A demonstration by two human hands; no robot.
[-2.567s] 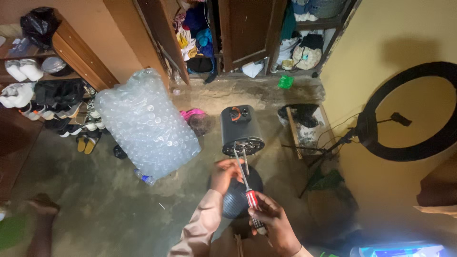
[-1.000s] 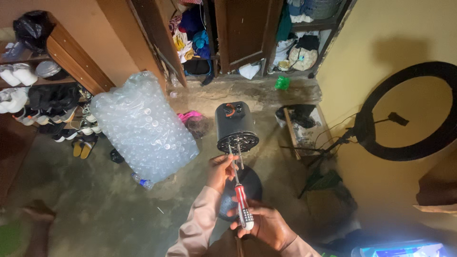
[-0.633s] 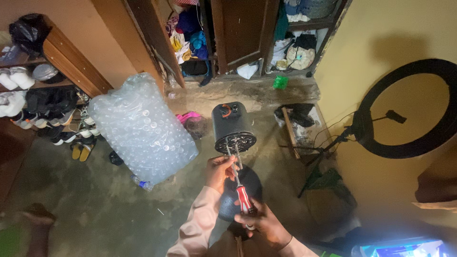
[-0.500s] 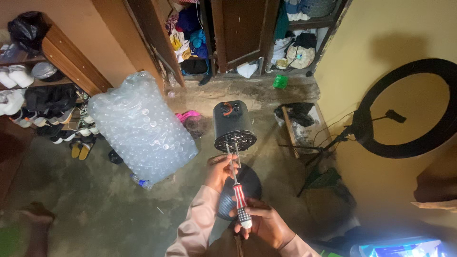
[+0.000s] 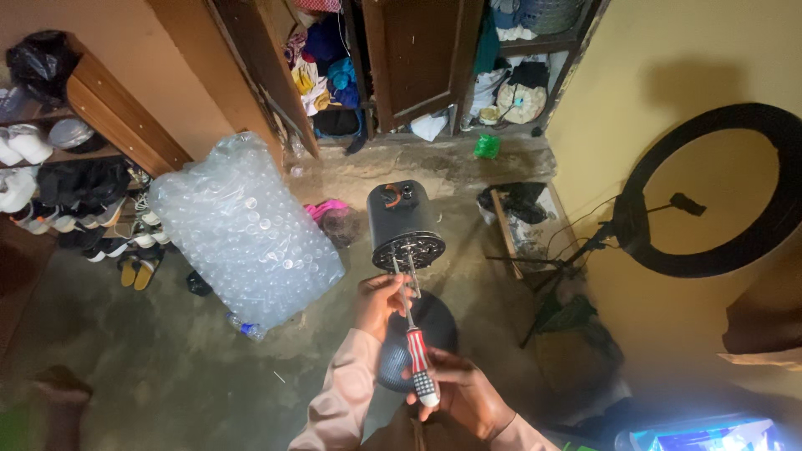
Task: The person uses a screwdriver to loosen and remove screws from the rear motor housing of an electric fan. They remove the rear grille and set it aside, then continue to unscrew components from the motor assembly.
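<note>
Right hand (image 5: 464, 392) at lower centre is gripping the red-and-white handle of a screwdriver (image 5: 415, 347), fingers wrapped tight. Left hand (image 5: 380, 302) is pinching the metal shaft just above. The tip is pointing up at the perforated end of a dark cylindrical speaker (image 5: 405, 224), mid-frame; contact unclear. A big bag of clear plastic bottles (image 5: 242, 230) is lying on the floor (image 5: 150, 367) at left. Ring light (image 5: 710, 192) is standing at right.

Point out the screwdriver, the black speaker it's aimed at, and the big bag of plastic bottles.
screwdriver (image 5: 416, 359), head view, on the red and white striped handle.
black speaker (image 5: 403, 219), head view, on the middle of its dark side wall.
bag of plastic bottles (image 5: 242, 234), head view, on the middle of the clear bag.
</note>
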